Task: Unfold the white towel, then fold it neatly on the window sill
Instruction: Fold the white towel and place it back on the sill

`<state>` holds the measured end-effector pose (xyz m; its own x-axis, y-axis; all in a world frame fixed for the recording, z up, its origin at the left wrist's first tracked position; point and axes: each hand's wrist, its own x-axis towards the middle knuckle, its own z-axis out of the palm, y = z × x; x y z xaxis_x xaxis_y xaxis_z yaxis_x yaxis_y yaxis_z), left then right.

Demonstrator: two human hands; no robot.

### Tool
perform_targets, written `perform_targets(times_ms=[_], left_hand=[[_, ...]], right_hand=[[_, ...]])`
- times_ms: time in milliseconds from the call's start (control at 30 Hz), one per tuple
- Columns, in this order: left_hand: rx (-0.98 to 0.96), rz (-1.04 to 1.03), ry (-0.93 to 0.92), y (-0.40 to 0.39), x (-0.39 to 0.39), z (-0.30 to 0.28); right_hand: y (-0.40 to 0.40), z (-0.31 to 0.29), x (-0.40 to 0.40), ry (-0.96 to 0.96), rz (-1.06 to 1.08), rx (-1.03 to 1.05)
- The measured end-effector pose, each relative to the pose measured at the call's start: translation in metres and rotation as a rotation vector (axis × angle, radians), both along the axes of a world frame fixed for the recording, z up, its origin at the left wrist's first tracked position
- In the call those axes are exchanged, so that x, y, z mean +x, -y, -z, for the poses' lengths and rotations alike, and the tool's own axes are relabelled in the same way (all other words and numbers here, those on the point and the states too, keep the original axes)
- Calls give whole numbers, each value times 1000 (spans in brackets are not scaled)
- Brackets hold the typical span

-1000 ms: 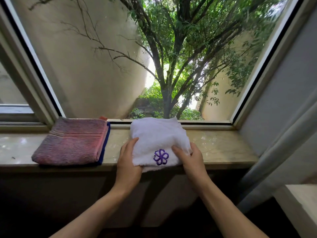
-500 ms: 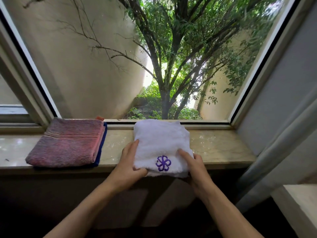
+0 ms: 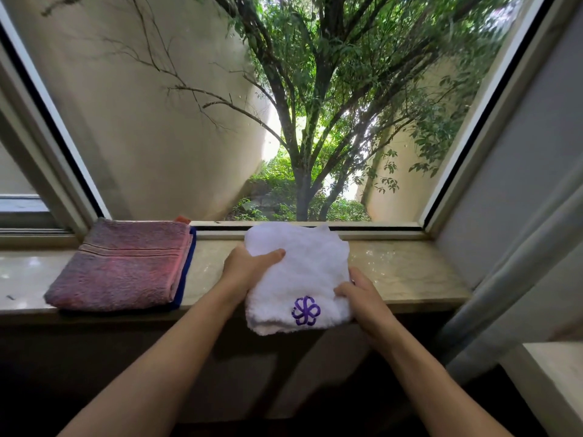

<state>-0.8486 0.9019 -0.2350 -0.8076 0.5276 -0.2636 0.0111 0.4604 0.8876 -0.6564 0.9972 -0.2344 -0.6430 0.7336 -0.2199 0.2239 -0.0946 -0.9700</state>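
Your right hand (image 3: 362, 298) now pinches the near right edge of the white towel (image 3: 299, 279) beside the purple flower mark (image 3: 305, 311), and your left hand (image 3: 249, 266) has moved up from the near corner – its grip now closes over the left side, thumb on top. The towel is still folded, lying on the window sill (image 3: 407, 272) with its near edge over the front, so I judge the unfolding is only starting. Farther left, the pink towel (image 3: 123, 266) lies apart, not touched.
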Motion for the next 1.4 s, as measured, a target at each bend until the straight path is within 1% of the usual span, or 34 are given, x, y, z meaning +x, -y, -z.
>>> perform_targets(times_ms=[100, 200, 267, 333, 400, 500, 567, 633, 700, 800, 867, 933, 1000, 1067, 1100, 1167, 1233, 1333, 1400], left_hand=[[125, 19, 36, 1, 1, 7], [341, 93, 65, 0, 2, 6], [446, 105, 179, -3, -1, 4], [489, 101, 299, -7, -8, 4], [497, 77, 314, -9, -13, 5], [507, 43, 258, -11, -18, 10], [494, 1, 187, -12, -18, 10], [410, -49, 32, -16, -21, 10], [285, -90, -129, -20, -23, 10], [114, -60, -195, -23, -27, 12], [54, -25, -209, -21, -32, 16], [92, -11, -196, -17, -36, 17], [164, -1, -106, -18, -36, 13], [216, 26, -34, -22, -34, 8], [235, 37, -14, -24, -33, 7], [256, 42, -13, -27, -31, 10], [249, 45, -71, -28, -30, 13], [232, 7, -186, -28, -34, 17], [235, -29, -202, -31, -34, 20]], right_hand=[[-12, -5, -5, 5, -3, -17], [-25, -12, -17, -47, -41, -98], [-30, -11, -26, -44, -32, -102], [-30, -8, -31, -48, -19, -6], [-31, -5, -31, -71, -11, 28], [-32, -5, -29, -158, -37, 52], [-33, -2, -30, -173, -5, 98], [-34, 2, -32, -119, 57, 197], [-34, 11, -36, 25, 105, 294], [-34, 21, -40, 231, 124, 293], [-36, 21, -40, 267, 88, 256], [-43, 14, -41, 195, 61, 197], [-53, 3, -49, 125, 65, 62], [-60, -1, -60, 99, 76, -51], [-60, -2, -65, 99, 80, -58], [-58, 5, -73, 157, 111, 42], [-55, 11, -73, 228, 121, 175], [-56, 10, -67, 179, 144, 293], [-57, 8, -64, 144, 164, 325]])
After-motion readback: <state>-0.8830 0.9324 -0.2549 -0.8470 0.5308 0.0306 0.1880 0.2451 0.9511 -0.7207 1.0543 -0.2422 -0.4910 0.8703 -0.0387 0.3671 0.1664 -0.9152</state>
